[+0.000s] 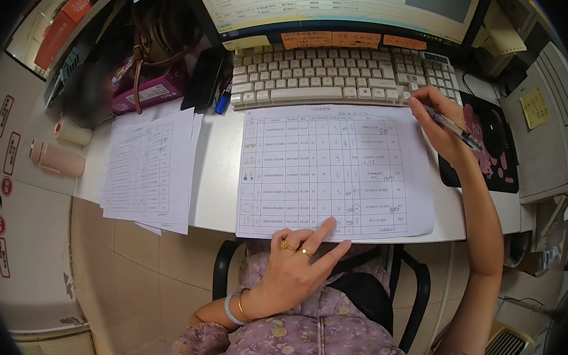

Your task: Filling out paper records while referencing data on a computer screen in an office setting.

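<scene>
Head view, from the left: pink cup (pixel 57 158) and pile of printed sheets (pixel 141 166) on the white worktop (pixel 219 159), then a gridded form (pixel 284 171) flat on the worktop, just below a cream keyboard (pixel 318 79). At its lower edge, spread and grasping nothing, the left hand (pixel 294 272). Farther right, by the form's upper right corner, a pen (pixel 456 130) gripped in the right hand (pixel 443 123), near a black mouse (pixel 494 139) on a dark pad (pixel 506 173).
</scene>
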Motion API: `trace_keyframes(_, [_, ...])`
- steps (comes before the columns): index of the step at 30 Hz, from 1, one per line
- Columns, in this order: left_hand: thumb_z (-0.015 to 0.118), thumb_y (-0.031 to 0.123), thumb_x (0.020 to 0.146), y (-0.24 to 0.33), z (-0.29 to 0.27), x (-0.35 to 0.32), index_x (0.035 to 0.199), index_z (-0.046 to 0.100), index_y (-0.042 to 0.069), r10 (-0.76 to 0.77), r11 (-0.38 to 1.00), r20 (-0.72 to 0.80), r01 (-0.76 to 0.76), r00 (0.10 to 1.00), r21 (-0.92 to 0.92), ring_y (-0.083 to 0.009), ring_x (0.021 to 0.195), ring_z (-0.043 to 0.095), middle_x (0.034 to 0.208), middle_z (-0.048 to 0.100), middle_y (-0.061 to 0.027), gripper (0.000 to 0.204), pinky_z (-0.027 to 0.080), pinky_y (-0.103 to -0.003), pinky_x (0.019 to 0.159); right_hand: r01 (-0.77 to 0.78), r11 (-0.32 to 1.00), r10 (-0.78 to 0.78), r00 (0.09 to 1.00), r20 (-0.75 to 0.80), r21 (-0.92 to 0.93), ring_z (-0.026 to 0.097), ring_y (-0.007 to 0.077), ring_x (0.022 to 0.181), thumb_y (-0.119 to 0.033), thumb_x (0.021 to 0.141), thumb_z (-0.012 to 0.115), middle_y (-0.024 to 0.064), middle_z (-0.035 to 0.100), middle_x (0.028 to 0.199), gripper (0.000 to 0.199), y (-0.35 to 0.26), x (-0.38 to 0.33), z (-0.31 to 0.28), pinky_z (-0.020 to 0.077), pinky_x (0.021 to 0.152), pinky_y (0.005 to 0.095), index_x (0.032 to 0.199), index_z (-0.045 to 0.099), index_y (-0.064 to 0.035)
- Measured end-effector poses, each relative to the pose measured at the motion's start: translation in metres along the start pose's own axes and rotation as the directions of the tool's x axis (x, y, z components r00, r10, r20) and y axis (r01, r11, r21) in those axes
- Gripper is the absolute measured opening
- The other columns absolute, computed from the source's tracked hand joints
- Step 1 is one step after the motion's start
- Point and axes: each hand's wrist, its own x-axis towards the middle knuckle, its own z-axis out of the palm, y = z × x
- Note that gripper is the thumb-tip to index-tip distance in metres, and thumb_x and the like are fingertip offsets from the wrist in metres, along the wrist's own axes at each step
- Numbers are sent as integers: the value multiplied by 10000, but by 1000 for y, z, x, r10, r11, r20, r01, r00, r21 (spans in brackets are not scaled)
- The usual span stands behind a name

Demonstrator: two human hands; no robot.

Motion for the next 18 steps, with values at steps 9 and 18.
trace_keyframes(9, [799,148,732,2,0,-3,1206,719,238,-13,1000,-4,13,1000,-5,-258,1019,499,1411,553,-121,489,399,-389,917,-21,1000,21,1000,-6,-16,522,103,653,-182,952,655,51,636,750,174,-10,-4,-2,443,611,262,969,640,-10])
trace_keyframes(18, [792,148,760,1,-4,0,1215,711,230,1,1000,-4,-1,1000,7,-240,990,518,1412,551,-122,469,398,-382,900,-27,999,28,999,-36,29,521,104,646,-188,953,654,55,640,743,183,-10,-2,-3,441,608,269,969,640,-6])
